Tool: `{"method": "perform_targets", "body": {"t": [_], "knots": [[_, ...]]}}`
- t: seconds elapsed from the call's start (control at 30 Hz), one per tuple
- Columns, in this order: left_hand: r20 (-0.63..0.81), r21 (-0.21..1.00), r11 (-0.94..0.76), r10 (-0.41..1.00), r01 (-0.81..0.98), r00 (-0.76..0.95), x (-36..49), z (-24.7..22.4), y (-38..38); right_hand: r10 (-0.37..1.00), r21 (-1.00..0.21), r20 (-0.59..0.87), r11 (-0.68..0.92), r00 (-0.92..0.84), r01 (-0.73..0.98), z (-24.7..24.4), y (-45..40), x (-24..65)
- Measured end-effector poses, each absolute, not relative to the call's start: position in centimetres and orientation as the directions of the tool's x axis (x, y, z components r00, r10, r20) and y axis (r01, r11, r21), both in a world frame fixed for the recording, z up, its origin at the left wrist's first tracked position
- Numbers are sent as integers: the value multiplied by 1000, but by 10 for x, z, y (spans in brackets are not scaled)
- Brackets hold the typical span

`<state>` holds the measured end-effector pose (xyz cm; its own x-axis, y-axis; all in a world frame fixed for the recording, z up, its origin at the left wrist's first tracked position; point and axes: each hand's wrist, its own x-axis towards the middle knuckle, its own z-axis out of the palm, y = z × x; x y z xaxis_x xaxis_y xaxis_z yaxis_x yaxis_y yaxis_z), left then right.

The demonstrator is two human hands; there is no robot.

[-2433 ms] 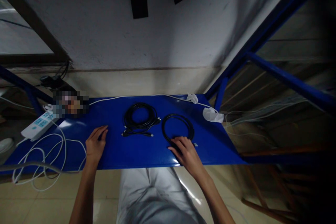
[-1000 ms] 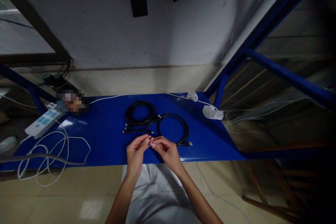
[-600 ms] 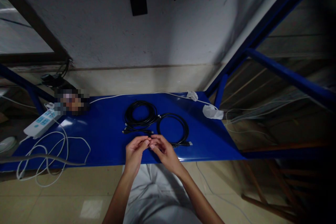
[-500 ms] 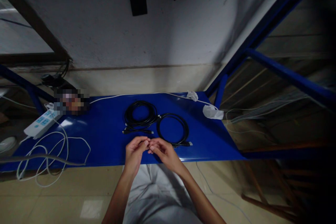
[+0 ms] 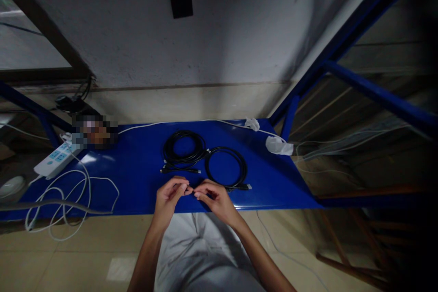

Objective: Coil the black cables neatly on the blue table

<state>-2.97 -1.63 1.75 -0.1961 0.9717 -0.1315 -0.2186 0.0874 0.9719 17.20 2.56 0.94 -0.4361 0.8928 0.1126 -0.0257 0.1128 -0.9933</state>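
Observation:
My left hand (image 5: 168, 197) and my right hand (image 5: 216, 198) meet at the front edge of the blue metal shelf (image 5: 137, 182). Their fingertips pinch something small and thin between them, too small to name. Just behind them lie two coiled black cables. One coil (image 5: 185, 149) sits at the left, with its connector ends (image 5: 179, 170) below it. The other coil (image 5: 226, 166) is at the right, and its connector (image 5: 242, 187) lies close to my right hand. Neither hand touches a coil.
A white power strip (image 5: 58, 159) and loose white cords (image 5: 61, 200) lie at the shelf's left end. A pixelated object (image 5: 95, 131) stands behind them. A white cord runs along the back edge to white wrapped bundles (image 5: 278, 146). Blue uprights frame the right side.
My right hand has left the right coil, which now lies slightly shifted. Both hands have come together at the front edge, pinching the small thing, and have drifted slightly left in the latest frames.

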Motion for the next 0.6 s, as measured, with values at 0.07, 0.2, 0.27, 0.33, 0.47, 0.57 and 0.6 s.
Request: {"method": "perform_targets", "body": {"t": [0.07,0.2,0.27,0.33,0.47,0.57,0.6], "knots": [[-79,993,58,975,-104,-208,-39,20,-16,902,-996,90,80,-423,-39,7,24,172],[31,996,-14,982,91,-184,-51,23,-15,913,-997,24,-8,-408,-78,1,21,172],[20,994,-3,988,107,-152,-49,23,-16,916,-996,21,-14,-400,-83,0,21,171],[-11,996,21,993,89,-114,-42,23,-17,918,-996,49,15,-393,-89,2,21,171],[-35,997,40,997,69,-70,-22,21,-20,914,-990,120,84,-388,-110,6,21,171],[-45,998,50,994,42,-97,-10,16,-20,914,-989,123,83,-387,-119,7,20,172],[-59,998,62,992,23,-110,-8,14,-20,914,-989,121,79,-386,-123,8,20,172]]}}
